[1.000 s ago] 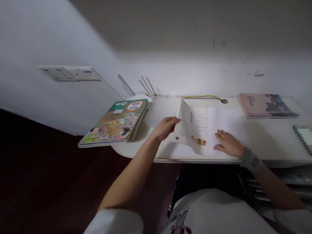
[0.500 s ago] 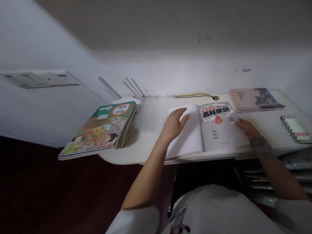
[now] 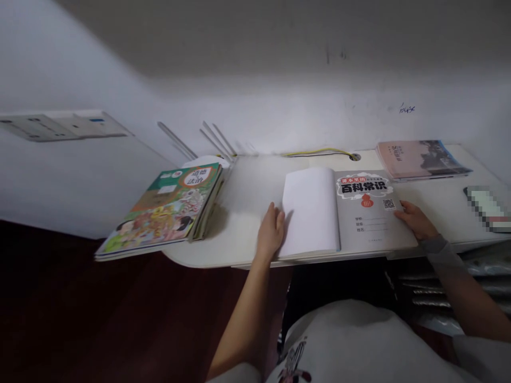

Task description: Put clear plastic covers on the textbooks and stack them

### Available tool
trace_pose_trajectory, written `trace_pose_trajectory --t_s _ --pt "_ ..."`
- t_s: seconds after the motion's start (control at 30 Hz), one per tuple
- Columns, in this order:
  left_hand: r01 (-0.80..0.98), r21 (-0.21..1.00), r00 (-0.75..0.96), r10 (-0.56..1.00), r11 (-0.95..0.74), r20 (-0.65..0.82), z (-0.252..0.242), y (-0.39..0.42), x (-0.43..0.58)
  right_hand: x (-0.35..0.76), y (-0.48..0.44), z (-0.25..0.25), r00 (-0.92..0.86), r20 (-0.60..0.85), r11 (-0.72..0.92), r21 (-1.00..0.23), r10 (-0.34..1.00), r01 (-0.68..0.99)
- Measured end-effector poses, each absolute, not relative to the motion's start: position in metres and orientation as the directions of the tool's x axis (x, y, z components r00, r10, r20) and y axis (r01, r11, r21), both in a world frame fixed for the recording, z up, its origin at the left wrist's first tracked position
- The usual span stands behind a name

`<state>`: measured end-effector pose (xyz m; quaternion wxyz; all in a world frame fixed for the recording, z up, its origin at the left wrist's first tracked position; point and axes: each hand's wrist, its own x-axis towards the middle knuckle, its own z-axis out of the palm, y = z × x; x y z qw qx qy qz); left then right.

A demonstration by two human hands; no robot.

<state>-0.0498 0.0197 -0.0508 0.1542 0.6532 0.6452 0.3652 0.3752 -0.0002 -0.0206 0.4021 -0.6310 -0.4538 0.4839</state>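
Book point(image 3: 309, 213) lies open on the white tabletop point(image 3: 243, 213), close to the near edge, between the two hands. Left side blank white; right side a grey title page with bold black characters, a red gourd and a QR code.

Left hand point(image 3: 271, 231) upright just beside the book's left edge; fingers extended and loose, grasping nothing. Whether they touch the paper, cannot tell.

Right hand point(image 3: 417, 219) at the book's right edge, thumb over the grey page near the QR code, fingers pinching that edge, partly hidden. Grey band point(image 3: 436, 246) on that wrist.

Left: book stack point(image 3: 163, 210), green cover on top, overhanging the tabletop. Far right: pink book point(image 3: 411, 159); nearer, a pixelated device point(image 3: 489, 207). Yellow cable point(image 3: 319, 152) along the back.
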Motion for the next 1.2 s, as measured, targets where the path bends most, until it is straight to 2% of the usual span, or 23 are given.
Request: trace_pose_trajectory --t_s 0.07,0.1,0.17,0.23,0.27,0.4,0.53,0.6,0.67,0.77,0.83,1.2 --pt "0.755 0.64 -0.06 0.958 -0.141 0.281 -0.048 0.019 -0.048 0.378 -0.002 -0.018 0.191 -0.176 -0.238 -0.897 0.966 0.373" --pt "0.763 0.63 -0.04 0.962 -0.146 0.271 -0.045 0.019 -0.048 0.377 -0.003 -0.015 0.234 -0.098 -0.208 -0.837 0.967 0.507" --pt "0.769 0.624 -0.01 0.973 -0.14 0.23 -0.039 0.018 -0.045 0.371 -0.003 -0.005 0.245 0.13 -0.109 -0.636 0.961 0.764" --pt "0.776 0.619 0.011 0.984 -0.119 0.175 -0.03 0.018 -0.04 0.353 -0.002 0.007 0.097 0.31 0.049 -0.43 0.946 0.902" --pt "0.781 0.614 0.024 0.989 -0.111 0.148 -0.025 0.017 -0.035 0.34 -0.001 0.013 -0.02 0.344 0.152 -0.363 0.939 0.919" --pt "0.762 0.628 0.16 0.986 -0.155 0.049 -0.007 0.014 -0.008 0.275 0.004 0.033 -0.481 0.264 0.54 -0.243 0.836 0.806" --pt "0.715 0.648 0.322 0.946 -0.262 0.028 0.002 0.012 0.021 0.231 0.015 0.044 -0.667 0.167 0.687 -0.169 0.726 0.706" --pt "0.734 0.609 0.35 0.936 -0.301 0.041 0.001 0.011 0.027 0.224 0.022 0.045 -0.696 0.113 0.705 -0.136 0.709 0.696" --pt "0.8 0.518 0.316 0.947 -0.301 0.063 -0.002 0.011 0.025 0.224 0.027 0.042 -0.698 0.052 0.698 -0.109 0.715 0.707" --pt "0.917 0.349 0.169 0.981 -0.191 0.093 -0.014 0.009 0.011 0.226 0.029 0.032 -0.675 0.005 0.673 -0.087 0.738 0.735" --pt "0.948 0.291 0.107 0.99 -0.13 0.094 -0.024 0.007 0.0 0.226 0.028 0.026 -0.65 0.006 0.649 -0.079 0.76 0.757" --pt "0.92 0.371 0.074 0.987 -0.121 0.14 -0.036 0.006 -0.011 0.188 0.026 0.008 -0.602 0.115 0.609 -0.039 0.79 0.792"
